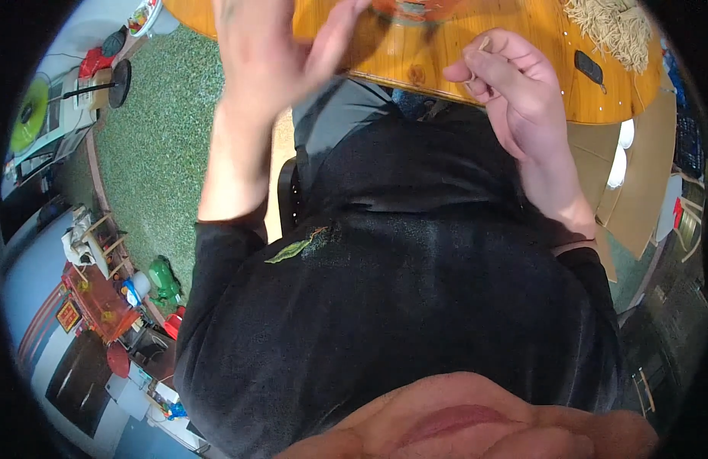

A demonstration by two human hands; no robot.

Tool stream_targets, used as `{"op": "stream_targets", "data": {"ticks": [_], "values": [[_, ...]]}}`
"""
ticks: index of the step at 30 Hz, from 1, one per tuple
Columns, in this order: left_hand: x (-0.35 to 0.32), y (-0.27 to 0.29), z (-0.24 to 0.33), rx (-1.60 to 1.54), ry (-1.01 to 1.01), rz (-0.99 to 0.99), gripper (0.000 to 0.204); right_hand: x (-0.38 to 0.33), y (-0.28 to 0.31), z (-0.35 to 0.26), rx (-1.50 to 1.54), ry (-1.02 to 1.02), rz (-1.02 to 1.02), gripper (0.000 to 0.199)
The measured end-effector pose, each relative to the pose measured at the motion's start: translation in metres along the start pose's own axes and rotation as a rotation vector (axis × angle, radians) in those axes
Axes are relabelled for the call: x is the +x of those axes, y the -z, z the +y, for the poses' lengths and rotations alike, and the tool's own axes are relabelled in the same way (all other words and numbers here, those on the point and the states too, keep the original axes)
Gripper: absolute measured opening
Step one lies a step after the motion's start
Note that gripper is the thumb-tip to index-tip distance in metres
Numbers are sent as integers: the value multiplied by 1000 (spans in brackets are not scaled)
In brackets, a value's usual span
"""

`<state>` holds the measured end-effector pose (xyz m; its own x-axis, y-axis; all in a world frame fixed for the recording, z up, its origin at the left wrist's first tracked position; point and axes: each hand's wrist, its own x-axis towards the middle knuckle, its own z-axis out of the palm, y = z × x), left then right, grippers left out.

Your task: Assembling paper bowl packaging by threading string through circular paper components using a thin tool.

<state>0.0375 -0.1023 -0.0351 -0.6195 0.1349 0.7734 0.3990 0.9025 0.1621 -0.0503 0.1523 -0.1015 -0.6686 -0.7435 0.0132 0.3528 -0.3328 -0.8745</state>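
My left hand (266,57) is raised near the table's left side, thumb held apart from the rest. It is a little blurred, its fingertips cut off by the upper edge, and I see nothing in it. Above the table's front edge, my right hand (518,88) pinches a short, thin beige strand (484,44) between thumb and fingers. A heap of similar beige strands (618,34) lies on the wooden table (415,61) at the far right. Between the hands, at the top edge, a reddish-orange round thing (419,8) shows only in part.
A small black device (589,69) lies near the table's right edge, with small white specks around. Cardboard (637,183) stands at the right below the tabletop. On the left are green speckled floor (155,130), a fan (31,113) and a green container (164,279).
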Motion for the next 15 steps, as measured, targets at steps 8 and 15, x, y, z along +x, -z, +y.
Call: {"op": "stream_targets", "data": {"ticks": [8,15], "values": [[33,-1,-3,-27,-147,-341,28,-1,-4,1,-108,-104,60,18],[42,-12,49,-119,34,-357,24,-5,10,-5,-218,-7,77,19]]}}
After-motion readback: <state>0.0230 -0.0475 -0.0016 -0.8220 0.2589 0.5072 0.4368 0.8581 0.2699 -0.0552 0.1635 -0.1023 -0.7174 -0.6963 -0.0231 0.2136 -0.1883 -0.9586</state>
